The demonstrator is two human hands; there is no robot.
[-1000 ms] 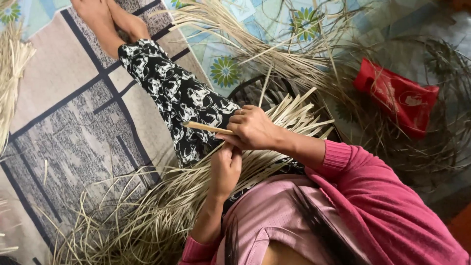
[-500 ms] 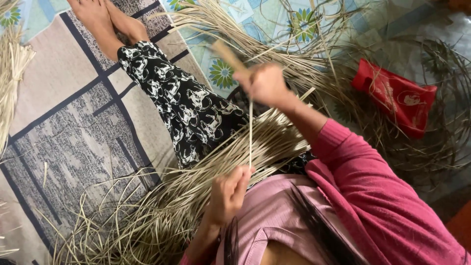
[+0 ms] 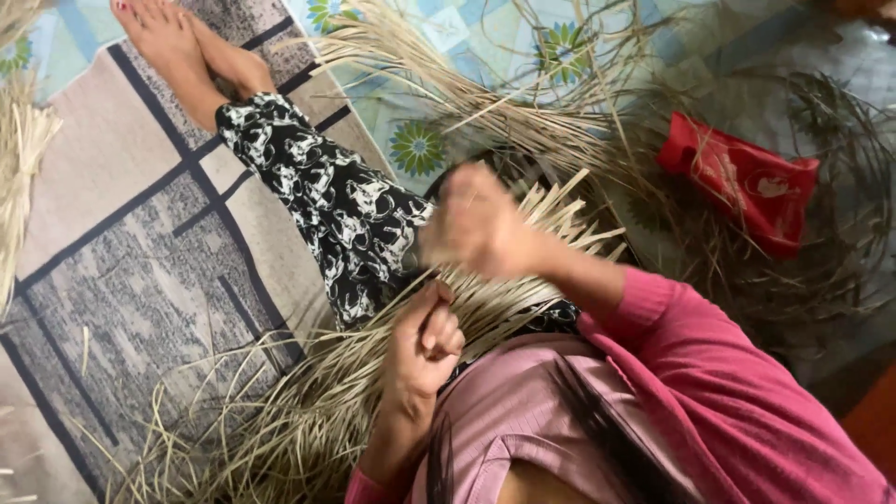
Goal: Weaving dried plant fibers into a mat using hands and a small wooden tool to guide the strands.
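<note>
The left hand [image 3: 427,338] is curled shut, its fingers pinching pale dried leaf strips [image 3: 392,373] that fan across the lap and spill onto the patterned floor mat [image 3: 121,271] toward its lower edge. The right hand [image 3: 478,222] is raised above the strips and blurred; whether its fingers grip anything cannot be told. Beyond it lies a red plastic packet [image 3: 742,182] among darker loose leaves near the mat's far right edge.
</note>
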